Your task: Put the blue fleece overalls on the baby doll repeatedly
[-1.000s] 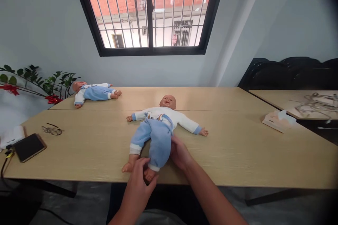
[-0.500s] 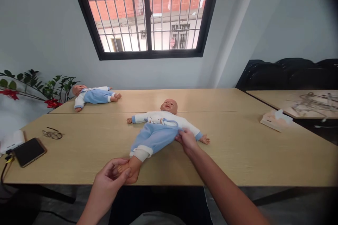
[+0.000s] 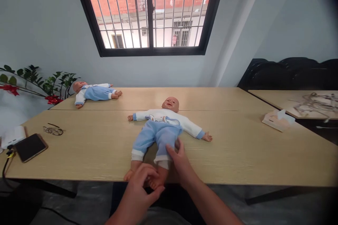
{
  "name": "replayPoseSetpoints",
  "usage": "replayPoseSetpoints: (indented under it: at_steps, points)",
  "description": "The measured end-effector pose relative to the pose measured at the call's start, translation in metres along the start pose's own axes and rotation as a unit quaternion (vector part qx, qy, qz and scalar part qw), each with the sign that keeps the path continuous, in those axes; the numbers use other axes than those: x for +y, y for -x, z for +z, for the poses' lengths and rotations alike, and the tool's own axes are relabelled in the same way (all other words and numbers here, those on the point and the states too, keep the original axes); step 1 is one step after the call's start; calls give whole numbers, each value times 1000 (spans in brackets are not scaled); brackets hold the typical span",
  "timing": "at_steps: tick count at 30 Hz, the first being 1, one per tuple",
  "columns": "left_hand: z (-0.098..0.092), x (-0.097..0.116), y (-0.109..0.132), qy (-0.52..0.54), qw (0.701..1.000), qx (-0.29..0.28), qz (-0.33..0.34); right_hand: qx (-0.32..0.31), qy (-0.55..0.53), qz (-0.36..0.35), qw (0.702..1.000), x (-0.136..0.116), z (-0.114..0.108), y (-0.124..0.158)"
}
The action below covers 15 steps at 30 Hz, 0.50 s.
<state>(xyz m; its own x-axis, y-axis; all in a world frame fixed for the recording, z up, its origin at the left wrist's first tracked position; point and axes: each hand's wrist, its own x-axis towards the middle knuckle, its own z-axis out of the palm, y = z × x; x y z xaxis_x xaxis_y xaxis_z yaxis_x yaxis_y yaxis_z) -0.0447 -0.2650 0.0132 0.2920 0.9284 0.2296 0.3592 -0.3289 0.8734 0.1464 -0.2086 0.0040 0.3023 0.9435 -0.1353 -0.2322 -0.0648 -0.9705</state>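
Observation:
A baby doll (image 3: 169,117) lies on its back on the table, head toward the window, arms spread. Its top is white with blue cuffs, and its blue trousers (image 3: 165,133) have white cuffs. At the table's front edge, my left hand (image 3: 141,188) is closed around the doll's foot (image 3: 155,182) on the right side. My right hand (image 3: 182,160) holds the trouser leg above that foot from its outer side, thumb on the front and fingers partly hidden. The other bare foot (image 3: 129,174) lies beside my left hand.
A second doll (image 3: 97,93) in similar clothes lies at the back left, beside a plant (image 3: 54,84). Glasses (image 3: 53,130), a phone (image 3: 31,147) and a white device (image 3: 13,137) sit on the left. A tissue pack (image 3: 277,119) and tangled cables (image 3: 315,103) are on the right.
The doll's legs, close together before, are now apart. My right hand has moved from the trouser waist down to the leg. My left hand has shifted right with a foot.

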Motion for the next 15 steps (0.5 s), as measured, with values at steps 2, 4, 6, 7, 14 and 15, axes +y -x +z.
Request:
replayPoseSetpoints:
  at_steps: [2,4,6,7,14,15]
  points:
    - [8,7,-2,15,998,-58,6,2,2,30,1000,-11,1,6]
    - [7,15,-8,41,993,-108,23,-15,18,38,999,-25,-8,4]
    - [-4,21,-22,41,991,-111,58,-30,55,17,998,-38,-25,-2]
    - [-13,21,-32,29,992,-91,80,-37,85,-2,996,-44,-36,-6]
    - [-54,-34,-149,-74,992,82,60,-36,217,-65,973,-51,-91,-20]
    - [-52,-44,-164,-101,992,67,46,-32,221,-68,972,-50,-93,-21]
